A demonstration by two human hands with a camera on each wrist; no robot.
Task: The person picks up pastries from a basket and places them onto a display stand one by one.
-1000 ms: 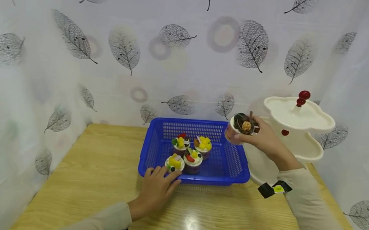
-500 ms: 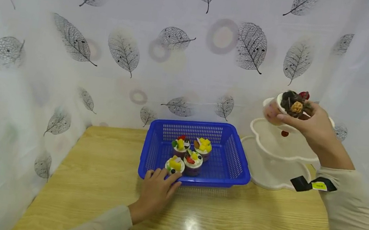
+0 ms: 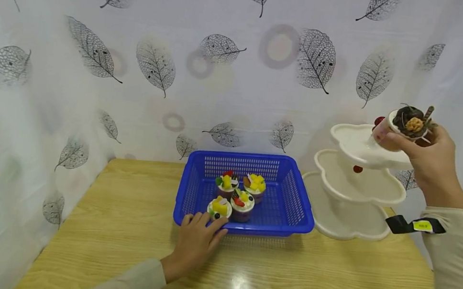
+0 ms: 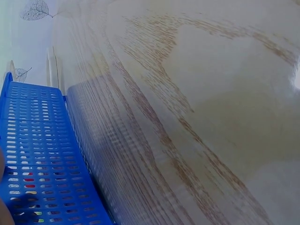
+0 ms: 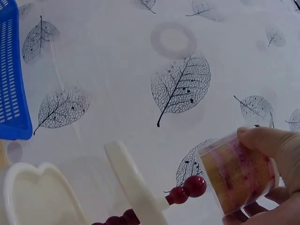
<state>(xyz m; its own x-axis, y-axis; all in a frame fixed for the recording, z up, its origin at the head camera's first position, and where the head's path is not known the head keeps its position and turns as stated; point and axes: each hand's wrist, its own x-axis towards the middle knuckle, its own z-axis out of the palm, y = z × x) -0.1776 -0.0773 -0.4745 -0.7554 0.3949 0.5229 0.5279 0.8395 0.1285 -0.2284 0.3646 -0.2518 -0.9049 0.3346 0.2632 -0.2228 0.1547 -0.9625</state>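
Observation:
My right hand (image 3: 437, 162) grips a clear dessert cup (image 5: 239, 171) with layered pink and golden sides, thumb on one side and fingers on the other. Chocolate pieces, a walnut and a wafer stick (image 3: 428, 112) top it. Tilted, the cup overlaps the top tier (image 3: 353, 138) of a white three-tier stand (image 3: 378, 186) in the head view; in the right wrist view it is close by the stand's red knob (image 5: 190, 187). My left hand (image 3: 195, 241) holds the front rim of the blue basket (image 3: 281, 230), fingers bent over it. Several fruit-topped dessert cups (image 3: 242, 206) stand inside.
The wooden table (image 3: 126, 228) carries the basket in the middle and the stand at its right. Behind hangs a white curtain (image 3: 239, 78) printed with leaves. The stand's lower tiers (image 3: 341, 218) jut out towards the basket's right end.
My right hand has carried the chocolate-topped dessert cup right and up, from over the basket's right end to the stand's top tier. The left hand has stayed at the basket rim.

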